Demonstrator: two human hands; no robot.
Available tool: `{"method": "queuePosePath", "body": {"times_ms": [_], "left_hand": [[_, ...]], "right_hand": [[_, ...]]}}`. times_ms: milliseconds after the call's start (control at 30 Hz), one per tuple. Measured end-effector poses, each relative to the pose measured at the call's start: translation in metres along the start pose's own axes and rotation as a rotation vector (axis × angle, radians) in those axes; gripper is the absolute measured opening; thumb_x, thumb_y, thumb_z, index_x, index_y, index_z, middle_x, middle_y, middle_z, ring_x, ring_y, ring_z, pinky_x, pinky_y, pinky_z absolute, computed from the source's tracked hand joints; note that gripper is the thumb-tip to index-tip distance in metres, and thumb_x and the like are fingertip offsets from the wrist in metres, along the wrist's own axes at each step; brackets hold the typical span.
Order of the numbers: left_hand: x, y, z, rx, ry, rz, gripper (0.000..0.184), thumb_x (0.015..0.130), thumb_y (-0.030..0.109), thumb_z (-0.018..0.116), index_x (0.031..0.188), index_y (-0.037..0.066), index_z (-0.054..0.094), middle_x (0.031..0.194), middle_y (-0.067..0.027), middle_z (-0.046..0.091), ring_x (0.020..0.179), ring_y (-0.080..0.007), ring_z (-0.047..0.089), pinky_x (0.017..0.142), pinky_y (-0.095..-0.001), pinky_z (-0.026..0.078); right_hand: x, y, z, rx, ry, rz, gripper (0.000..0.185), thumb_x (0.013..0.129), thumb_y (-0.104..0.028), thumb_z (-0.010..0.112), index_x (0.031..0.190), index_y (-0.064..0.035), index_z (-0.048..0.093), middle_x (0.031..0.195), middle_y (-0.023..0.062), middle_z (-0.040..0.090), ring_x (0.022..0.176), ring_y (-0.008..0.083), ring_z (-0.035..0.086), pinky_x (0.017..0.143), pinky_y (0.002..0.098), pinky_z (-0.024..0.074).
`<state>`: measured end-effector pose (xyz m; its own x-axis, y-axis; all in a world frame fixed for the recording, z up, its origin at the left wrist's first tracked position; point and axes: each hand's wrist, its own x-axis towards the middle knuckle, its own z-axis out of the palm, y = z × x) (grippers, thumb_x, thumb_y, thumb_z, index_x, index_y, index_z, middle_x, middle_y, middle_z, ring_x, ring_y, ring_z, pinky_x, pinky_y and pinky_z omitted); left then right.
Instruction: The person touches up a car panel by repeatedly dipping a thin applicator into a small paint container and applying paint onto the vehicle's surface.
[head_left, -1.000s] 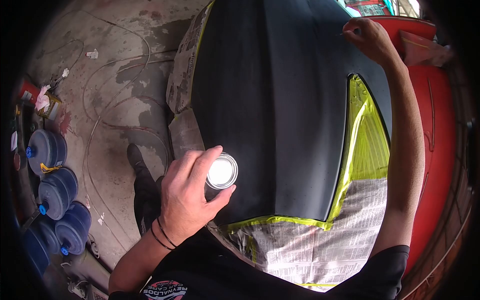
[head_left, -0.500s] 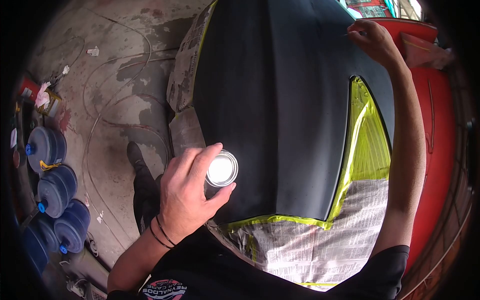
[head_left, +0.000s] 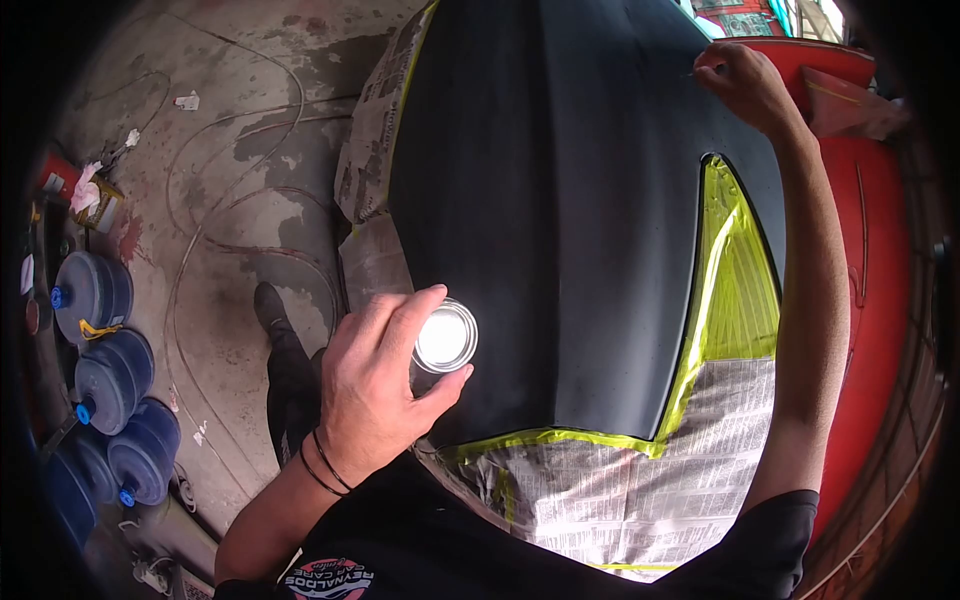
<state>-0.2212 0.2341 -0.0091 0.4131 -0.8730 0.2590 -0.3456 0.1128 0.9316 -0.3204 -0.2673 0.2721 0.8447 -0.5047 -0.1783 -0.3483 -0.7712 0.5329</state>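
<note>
My left hand [head_left: 370, 385] grips a small round metal can [head_left: 470, 338] by its sides, thumb and fingers curled about it. Bright white shows inside its rim. The can is over the near left part of a dark grey car hood [head_left: 580, 250]. At the far right of the hood my right hand [head_left: 742, 85] is closed in a pinch. A thin tip pokes out at its left, too small to name. Whether it touches the hood I cannot tell. Yellow-green masking tape [head_left: 735, 270] covers an opening in the hood, and newspaper [head_left: 620, 500] borders the near edge.
Large blue water jugs [head_left: 110, 375] stand on the concrete floor at the left. A hose [head_left: 180, 290] loops across the floor near my foot [head_left: 270, 305]. Red car panels [head_left: 875, 240] lie along the right side. More newspaper [head_left: 365, 155] hangs along the hood's left edge.
My right hand has shifted very slightly at the far right of the hood, still pinched. My left hand and the can are almost unmoved.
</note>
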Motion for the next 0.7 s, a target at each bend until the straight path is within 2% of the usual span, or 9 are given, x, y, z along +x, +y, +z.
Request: {"method": "queuePosePath", "body": {"times_ms": [367,467,567,700], "left_hand": [[-0.0026,-0.0014,-0.0025,0.005,0.0,-0.006,0.081,0.08,0.005,0.101,0.154,0.0,0.069,0.132,-0.0196,0.074,0.116,-0.0376,0.078,0.1,-0.0466,0.064],[-0.0033,-0.0049,0.0003,0.02,0.043,0.023,0.08,0.08,0.013,0.102,0.153,0.005,0.069,0.13,-0.0136,0.074,0.106,-0.0343,0.077,0.094,-0.0472,0.063],[-0.0039,-0.0055,0.0006,0.014,0.043,0.014,0.08,0.08,0.013,0.102,0.153,0.005,0.069,0.13,-0.0135,0.074,0.106,-0.0342,0.077,0.094,-0.047,0.063],[-0.0039,-0.0028,-0.003,-0.004,0.002,-0.008,0.081,0.08,0.005,0.101,0.154,0.0,0.069,0.132,-0.0194,0.074,0.116,-0.0376,0.078,0.1,-0.047,0.064]], "right_hand": [[-0.0024,-0.0056,-0.004,0.005,0.008,0.005,0.032,0.108,-0.031,0.076,0.124,-0.0048,0.085,0.12,0.0171,0.087,0.118,0.0379,0.083,0.106,0.0496,0.0629],[-0.0013,-0.0044,-0.0052,0.03,-0.01,0.013,0.033,0.108,-0.031,0.076,0.125,-0.0047,0.085,0.121,0.0175,0.087,0.118,0.0373,0.083,0.106,0.0489,0.0631],[-0.0005,-0.0064,-0.0062,0.034,-0.029,0.034,0.033,0.108,-0.032,0.077,0.125,-0.0048,0.085,0.121,0.0175,0.087,0.117,0.036,0.084,0.105,0.0484,0.0633],[-0.0007,-0.0091,-0.0061,0.009,-0.036,0.058,0.034,0.108,-0.033,0.077,0.126,-0.0045,0.085,0.12,0.0173,0.087,0.115,0.0357,0.084,0.104,0.0478,0.0634]]}}
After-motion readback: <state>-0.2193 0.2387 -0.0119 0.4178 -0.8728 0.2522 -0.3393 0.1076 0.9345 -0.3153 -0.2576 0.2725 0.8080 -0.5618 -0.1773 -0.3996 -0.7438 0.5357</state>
